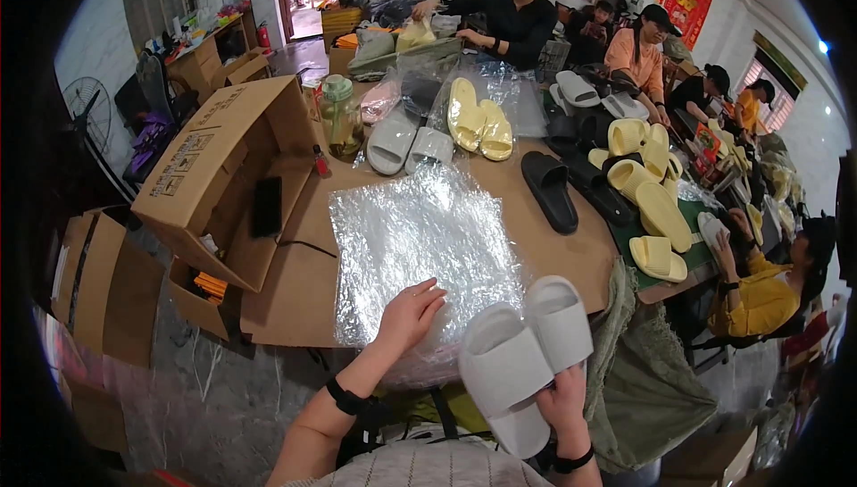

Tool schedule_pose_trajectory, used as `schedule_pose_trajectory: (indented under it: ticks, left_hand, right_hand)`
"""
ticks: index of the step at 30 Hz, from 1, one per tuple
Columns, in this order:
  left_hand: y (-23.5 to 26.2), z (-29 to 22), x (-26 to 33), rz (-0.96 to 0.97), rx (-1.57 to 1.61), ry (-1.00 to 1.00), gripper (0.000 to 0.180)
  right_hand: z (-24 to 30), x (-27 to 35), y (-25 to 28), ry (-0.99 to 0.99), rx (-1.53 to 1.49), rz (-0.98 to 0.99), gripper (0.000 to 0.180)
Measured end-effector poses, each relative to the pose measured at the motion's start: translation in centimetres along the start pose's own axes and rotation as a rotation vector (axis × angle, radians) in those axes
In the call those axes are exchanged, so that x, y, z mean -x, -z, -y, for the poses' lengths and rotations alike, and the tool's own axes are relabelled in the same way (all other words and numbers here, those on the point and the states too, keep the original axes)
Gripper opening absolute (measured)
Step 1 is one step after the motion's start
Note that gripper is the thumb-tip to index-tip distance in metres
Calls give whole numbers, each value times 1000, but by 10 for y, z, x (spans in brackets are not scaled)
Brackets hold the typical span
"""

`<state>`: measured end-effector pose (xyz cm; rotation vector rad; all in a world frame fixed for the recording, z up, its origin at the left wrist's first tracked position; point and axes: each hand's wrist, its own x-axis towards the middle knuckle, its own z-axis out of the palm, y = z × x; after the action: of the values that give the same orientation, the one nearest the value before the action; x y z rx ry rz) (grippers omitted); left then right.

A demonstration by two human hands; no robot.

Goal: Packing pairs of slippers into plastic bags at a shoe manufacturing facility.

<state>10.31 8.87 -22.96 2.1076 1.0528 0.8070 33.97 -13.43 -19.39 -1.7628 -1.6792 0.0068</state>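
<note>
My right hand grips a pair of pale grey slide sandals from below, held side by side over the near table edge. My left hand rests palm-down on a stack of clear plastic bags lying flat on the brown table. Fingers of the left hand are spread on the plastic. Both wrists wear dark bands.
An open cardboard box lies on its side at the left. More grey, yellow and black slides lie farther back, with a green-lidded jar. Several people work across and along the right side. A green cloth hangs at the right.
</note>
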Motion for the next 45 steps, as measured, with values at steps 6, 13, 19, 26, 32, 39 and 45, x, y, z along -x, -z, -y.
schedule_pose_trajectory:
  ticks: [6, 13, 19, 26, 32, 39, 45]
  left_hand:
    - [9, -24, 3, -86, -1, -59, 23]
    - [5, -48, 17, 26, -78, -408, 22]
    - [9, -70, 24, 27, -2, -491, 21]
    - [23, -83, 33, 27, 48, -556, 24]
    - [30, -55, 39, 132, 127, -423, 25]
    - [56, -8, 34, 146, 73, -304, 46]
    - [44, 36, 19, -49, -267, -182, 61]
  right_hand:
    - [12, -6, -13, -123, 2, 346, 35]
    - [20, -30, -31, -52, -53, 384, 25]
    - [8, -64, -86, -27, -19, 232, 22]
    - [-5, -134, -152, -6, -2, 17, 20]
    - [8, -157, -167, -90, 37, -106, 31]
    - [22, -101, -134, 166, -79, 12, 71]
    - [56, -73, -12, 187, -477, 837, 53]
